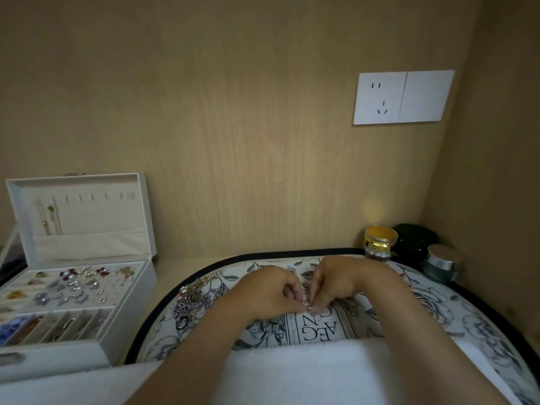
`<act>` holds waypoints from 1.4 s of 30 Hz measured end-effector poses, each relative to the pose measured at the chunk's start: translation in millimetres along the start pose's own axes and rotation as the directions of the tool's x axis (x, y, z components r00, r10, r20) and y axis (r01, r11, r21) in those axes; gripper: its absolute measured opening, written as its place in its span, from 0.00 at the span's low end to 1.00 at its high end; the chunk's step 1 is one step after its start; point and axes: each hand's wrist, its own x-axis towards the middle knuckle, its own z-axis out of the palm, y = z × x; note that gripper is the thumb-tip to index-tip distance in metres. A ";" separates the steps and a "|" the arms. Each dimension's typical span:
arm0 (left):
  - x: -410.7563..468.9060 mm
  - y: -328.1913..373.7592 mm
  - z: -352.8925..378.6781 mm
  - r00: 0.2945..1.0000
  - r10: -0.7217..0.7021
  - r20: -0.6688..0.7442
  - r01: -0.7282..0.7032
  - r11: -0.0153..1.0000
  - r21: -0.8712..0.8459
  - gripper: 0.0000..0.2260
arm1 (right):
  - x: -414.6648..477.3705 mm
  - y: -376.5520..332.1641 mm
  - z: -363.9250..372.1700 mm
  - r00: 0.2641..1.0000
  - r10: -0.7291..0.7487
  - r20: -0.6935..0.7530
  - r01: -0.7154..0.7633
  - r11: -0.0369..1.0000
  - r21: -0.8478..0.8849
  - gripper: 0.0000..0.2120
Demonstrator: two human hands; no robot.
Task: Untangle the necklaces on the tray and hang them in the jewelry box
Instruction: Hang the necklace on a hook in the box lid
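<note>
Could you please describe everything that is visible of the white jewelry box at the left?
The jewelry box is white and stands open, close beside the patterned tray, on its left. Its lid stands upright; inside, a row of hooks carries a few thin chains at the left end, above a fabric pocket. Below, earrings lie on a pale pad, and narrow front compartments hold small items.

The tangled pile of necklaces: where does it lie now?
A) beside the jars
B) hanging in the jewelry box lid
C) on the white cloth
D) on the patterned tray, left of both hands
D: the tangled pile lies on the patterned tray, left of the left hand and the right hand, which pinch a small silvery piece.
</note>
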 end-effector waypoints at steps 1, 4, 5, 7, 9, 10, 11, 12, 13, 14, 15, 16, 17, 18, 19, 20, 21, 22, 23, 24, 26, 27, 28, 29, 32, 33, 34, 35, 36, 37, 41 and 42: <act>1.0 -2.4 -0.2 1.000 -0.003 -0.024 0.003 1.000 0.015 0.08 | 1.7 2.7 1.3 0.999 -0.024 -0.030 0.025 0.999 0.040 0.08; 3.7 -5.2 -0.6 0.999 0.000 -0.049 0.003 0.998 0.058 0.06 | 5.4 8.4 2.6 0.991 -0.067 -0.113 0.078 0.993 0.092 0.06; 3.9 -5.1 -1.5 0.998 0.004 -0.058 0.001 0.997 0.079 0.06 | 5.6 8.7 2.7 0.989 -0.075 -0.126 0.088 0.992 0.096 0.06; 5.0 -4.2 -3.0 0.995 0.041 -0.094 -0.023 0.983 0.183 0.05 | 6.2 7.4 2.9 0.986 -0.094 -0.134 0.108 0.990 0.096 0.07; 5.7 -2.7 -3.0 0.985 0.109 -0.131 -0.064 0.948 0.313 0.05 | 7.7 4.6 3.1 0.984 -0.096 -0.152 0.110 0.990 0.084 0.06; 5.9 -2.0 -2.1 0.982 0.131 -0.139 -0.077 0.937 0.341 0.05 | 8.6 3.6 3.5 0.982 -0.096 -0.160 0.108 0.992 0.068 0.06; 6.2 -2.0 -1.1 0.980 0.140 -0.142 -0.082 0.933 0.349 0.05 | 9.8 2.3 4.0 0.982 -0.099 -0.163 0.108 0.993 0.049 0.06; 6.4 -2.7 0.6 0.980 0.140 -0.141 -0.083 0.932 0.353 0.05 | 11.0 1.4 4.6 0.981 -0.103 -0.162 0.109 0.993 0.033 0.05; 6.3 -3.4 2.1 0.981 0.137 -0.134 -0.081 0.930 0.360 0.04 | 12.1 0.8 5.6 0.981 -0.110 -0.159 0.115 0.993 0.023 0.04; 6.1 -4.1 3.4 0.982 0.134 -0.134 -0.075 0.926 0.371 0.05 | 13.4 0.7 6.7 0.981 -0.119 -0.155 0.124 0.992 0.019 0.03; 6.0 -5.5 4.3 0.981 0.131 -0.142 -0.069 0.924 0.376 0.05 | 15.1 1.0 8.0 0.980 -0.129 -0.152 0.133 0.991 0.019 0.03; 6.3 -7.0 4.7 0.980 0.120 -0.161 -0.057 0.934 0.352 0.05 | 16.3 1.2 8.8 0.978 -0.140 -0.154 0.145 0.989 0.023 0.03; 7.0 -8.6 4.3 0.977 0.094 -0.189 -0.037 0.959 0.282 0.06 | 18.7 2.0 9.2 0.976 -0.149 -0.161 0.157 0.987 0.038 0.04; 7.9 -9.0 3.0 0.974 0.054 -0.219 -0.016 0.985 0.172 0.06 | 20.3 2.2 9.0 0.972 -0.159 -0.174 0.174 0.982 0.077 0.06; 8.9 -8.2 1.1 0.971 0.002 -0.238 0.008 0.999 0.039 0.07 | 21.8 1.8 8.5 0.967 -0.172 -0.190 0.200 0.970 0.138 0.07; 9.6 -6.3 -1.5 0.967 -0.051 -0.250 0.026 0.995 -0.101 0.08 | 22.7 0.7 7.5 0.960 -0.189 -0.209 0.233 0.949 0.214 0.08; 10.2 -4.2 -4.3 0.960 -0.100 -0.260 0.040 0.973 -0.227 0.09 | 23.0 -1.2 6.2 0.951 -0.207 -0.228 0.270 0.915 0.298 0.08; 10.3 -2.3 -8.0 0.953 -0.140 -0.269 0.044 0.942 -0.334 0.10 | 22.3 -3.7 4.7 0.944 -0.225 -0.243 0.307 0.870 0.387 0.09; 9.6 -0.5 -12.0 0.948 -0.166 -0.270 0.038 0.905 -0.423 0.10 | 21.3 -6.4 3.4 0.936 -0.245 -0.252 0.339 0.816 0.468 0.09; 8.1 1.9 -15.9 0.949 -0.177 -0.261 0.027 0.870 -0.491 0.11 | 19.8 -8.9 2.4 0.929 -0.261 -0.262 0.365 0.767 0.529 0.09; 4.5 5.3 -23.2 0.960 -0.166 -0.226 0.008 0.822 -0.570 0.12 | 16.9 -13.6 2.0 0.917 -0.281 -0.283 0.398 0.700 0.592 0.10; 3.2 5.9 -26.2 0.965 -0.158 -0.211 0.003 0.807 -0.591 0.11 | 17.1 -15.3 2.9 0.912 -0.283 -0.297 0.410 0.675 0.614 0.10; 2.3 6.3 -29.1 0.967 -0.154 -0.202 0.000 0.795 -0.606 0.11 | 17.5 -17.0 4.0 0.907 -0.281 -0.312 0.420 0.647 0.637 0.10; 1.9 5.9 -31.5 0.968 -0.153 -0.200 -0.001 0.792 -0.610 0.10 | 18.3 -18.5 5.0 0.904 -0.279 -0.325 0.428 0.616 0.661 0.10; 1.0 7.0 -38.7 0.957 -0.153 -0.246 -0.010 0.831 -0.556 0.09 | 19.0 -22.8 6.4 0.894 -0.288 -0.344 0.448 0.542 0.711 0.09; 1.0 7.9 -41.4 0.950 -0.157 -0.270 -0.009 0.850 -0.526 0.09 | 19.0 -24.0 6.4 0.891 -0.291 -0.348 0.453 0.528 0.718 0.08; 0.3 8.9 -44.4 0.942 -0.161 -0.295 -0.008 0.868 -0.496 0.08 | 18.8 -25.0 6.5 0.889 -0.294 -0.351 0.457 0.518 0.723 0.08; -0.1 8.6 -47.2 0.936 -0.155 -0.316 -0.011 0.885 -0.466 0.08 | 18.5 -26.1 6.5 0.886 -0.299 -0.353 0.461 0.511 0.725 0.08; -0.9 8.1 -49.6 0.936 -0.138 -0.324 -0.020 0.898 -0.439 0.07 | 17.9 -26.8 6.5 0.883 -0.305 -0.355 0.467 0.504 0.727 0.08; -1.4 5.9 -51.6 0.940 -0.116 -0.320 -0.029 0.910 -0.414 0.07 | 17.3 -27.7 6.3 0.881 -0.310 -0.357 0.471 0.495 0.730 0.09; -4.8 -5.4 -57.4 0.954 -0.066 -0.291 -0.053 0.923 -0.382 0.04 | 15.1 -28.2 4.6 0.885 -0.286 -0.367 0.464 0.484 0.742 0.09; -5.8 -7.3 -58.2 0.954 -0.054 -0.294 -0.060 0.929 -0.366 0.04 | 15.3 -28.1 4.6 0.886 -0.276 -0.371 0.462 0.494 0.736 0.08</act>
